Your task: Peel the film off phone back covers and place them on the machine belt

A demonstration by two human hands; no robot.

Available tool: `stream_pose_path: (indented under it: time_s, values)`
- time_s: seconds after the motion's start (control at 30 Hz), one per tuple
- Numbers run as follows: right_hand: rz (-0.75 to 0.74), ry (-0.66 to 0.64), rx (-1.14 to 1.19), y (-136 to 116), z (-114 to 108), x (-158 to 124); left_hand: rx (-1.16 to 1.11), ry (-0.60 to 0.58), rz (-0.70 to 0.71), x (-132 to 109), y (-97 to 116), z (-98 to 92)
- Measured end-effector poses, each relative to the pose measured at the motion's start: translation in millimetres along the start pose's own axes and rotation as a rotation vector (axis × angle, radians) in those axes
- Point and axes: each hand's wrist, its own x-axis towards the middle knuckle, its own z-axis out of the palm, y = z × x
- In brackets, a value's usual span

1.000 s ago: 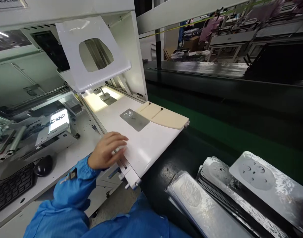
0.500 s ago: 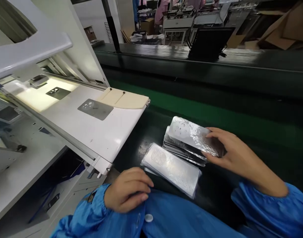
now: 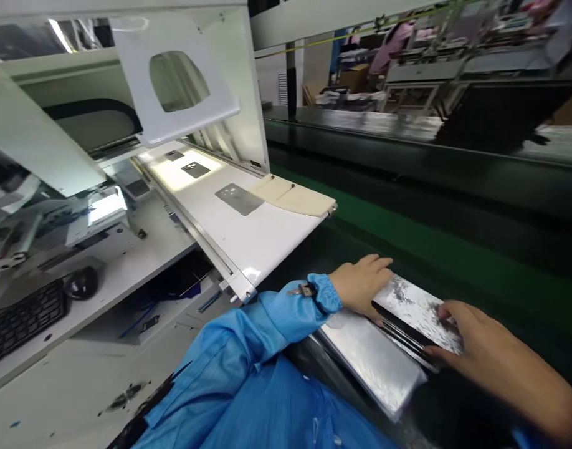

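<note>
A stack of dark phone back panels with shiny film on top (image 3: 419, 312) lies on the dark green belt. My right hand (image 3: 473, 349) grips its right end, thumb on the near side and fingers over the top. Around the stack's left end is my left hand (image 3: 361, 284), fingers along the far corner, thumb side low and partly hidden. Nearer to me, a second pile, of clear-filmed sheets (image 3: 374, 362), sits beside the stack, partly under my left wrist. To the left, a grey phone back panel (image 3: 239, 199) lies flat on the machine's white conveyor (image 3: 220, 234).
Further in on the conveyor, another panel (image 3: 195, 169) lies over a lit area. A cream guide plate (image 3: 298, 194) edges the conveyor. A keyboard (image 3: 27, 318) and mouse (image 3: 81, 282) stand on the machine's shelf. A black monitor-like panel (image 3: 505, 115) stands across the belt.
My left hand has moved right, from in front of my body to the stack's left end. My right hand stays at the right end. The view has turned left.
</note>
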Motion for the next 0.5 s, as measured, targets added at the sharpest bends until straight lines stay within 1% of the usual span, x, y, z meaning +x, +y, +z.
stream_pose_path:
  time_s: [0.07, 0.2, 0.33, 0.4, 0.5]
  values:
    - [-0.020, 0.009, 0.032, 2, 1, 5, 0.041, -0.048, 0.007, 8, -1, -2.4]
    - [-0.064, 0.033, 0.064, -2, -1, 7, 0.097, -0.037, 0.017, 14, -1, -3.0]
    - [0.002, -0.030, 0.070, -8, -6, 7, 0.117, -0.051, 0.026, 16, -4, -4.4]
    - [0.021, -0.028, 0.068, -9, -7, 8, 0.134, -0.067, 0.027, 16, -3, -6.4]
    - [0.005, -0.011, 0.059, -6, -5, 7, 0.137, -0.079, 0.017, 15, 0, -9.0]
